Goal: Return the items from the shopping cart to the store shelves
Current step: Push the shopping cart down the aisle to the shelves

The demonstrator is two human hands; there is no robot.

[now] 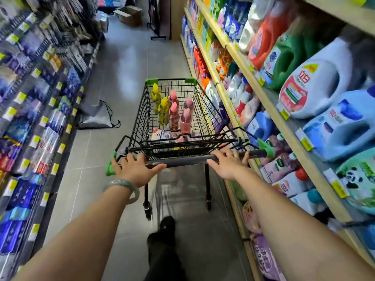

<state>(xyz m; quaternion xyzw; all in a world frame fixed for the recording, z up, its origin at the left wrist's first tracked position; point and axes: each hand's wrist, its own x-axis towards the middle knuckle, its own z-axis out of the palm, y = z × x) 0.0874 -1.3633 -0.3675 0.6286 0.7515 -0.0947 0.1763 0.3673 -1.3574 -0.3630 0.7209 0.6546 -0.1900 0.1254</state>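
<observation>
Between store shelves (269,110), shopping cart (178,118) pointing down-aisle, both hands' grip clasping handle (190,160).

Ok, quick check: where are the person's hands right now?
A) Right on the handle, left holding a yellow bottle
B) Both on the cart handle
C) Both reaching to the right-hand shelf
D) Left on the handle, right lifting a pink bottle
B: the left hand and right hand both rest on the cart handle, while the pink bottles and yellow bottles stand untouched in the cart basket.
</observation>
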